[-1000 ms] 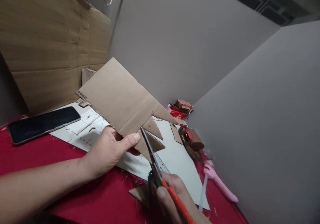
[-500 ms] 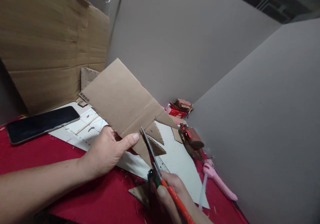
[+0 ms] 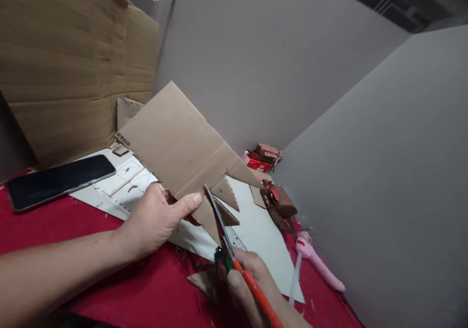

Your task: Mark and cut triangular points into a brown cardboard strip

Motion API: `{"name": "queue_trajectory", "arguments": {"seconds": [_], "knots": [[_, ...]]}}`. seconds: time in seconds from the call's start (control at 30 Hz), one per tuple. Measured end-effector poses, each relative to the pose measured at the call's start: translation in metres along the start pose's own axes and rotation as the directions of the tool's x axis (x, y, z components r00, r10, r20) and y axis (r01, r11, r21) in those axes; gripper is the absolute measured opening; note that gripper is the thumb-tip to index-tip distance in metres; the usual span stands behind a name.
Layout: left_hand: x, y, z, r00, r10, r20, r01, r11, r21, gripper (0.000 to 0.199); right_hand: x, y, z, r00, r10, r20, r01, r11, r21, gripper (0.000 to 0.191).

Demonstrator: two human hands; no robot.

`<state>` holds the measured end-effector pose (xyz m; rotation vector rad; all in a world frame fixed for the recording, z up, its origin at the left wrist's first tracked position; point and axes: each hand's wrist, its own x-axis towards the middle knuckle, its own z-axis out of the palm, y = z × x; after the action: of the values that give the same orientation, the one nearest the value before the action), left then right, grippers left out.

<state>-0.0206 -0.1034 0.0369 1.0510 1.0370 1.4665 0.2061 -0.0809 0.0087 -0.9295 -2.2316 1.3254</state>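
Note:
A flat brown piece of cardboard, with pointed flaps cut along its lower right edge, is raised above the table. My left hand grips its lower edge, thumb on top and the other fingers hidden underneath. In my right hand is a pair of scissors with orange and green on the handles. Their blades lie at the cardboard's lower edge, close to my left thumb, between the pointed flaps. A loose cardboard triangle rests on the red cloth below the scissors.
White sheets with drawn lines lie under the work. A phone is at the left, before a large cardboard panel. At the right are a pink glue gun, a brown rolled bundle and a red box against the grey wall.
Almost nothing differs. The cardboard, both hands and the scissors keep their places, with the whole view shifted very slightly.

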Motion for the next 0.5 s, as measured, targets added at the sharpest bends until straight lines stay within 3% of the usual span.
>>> {"name": "queue_trajectory", "arguments": {"seconds": [0.13,0.5], "knots": [[-0.001,-0.003,0.001,0.999,-0.005,0.032,0.004,1.000,0.023,0.025,0.004,0.002,-0.002,0.997,-0.077,0.033,0.079,0.994,-0.077,0.051],[-0.002,-0.003,0.002,0.999,-0.008,0.036,0.007,0.999,0.031,0.028,0.003,-0.009,0.001,1.000,0.015,0.018,-0.016,0.999,0.042,0.056]]}}
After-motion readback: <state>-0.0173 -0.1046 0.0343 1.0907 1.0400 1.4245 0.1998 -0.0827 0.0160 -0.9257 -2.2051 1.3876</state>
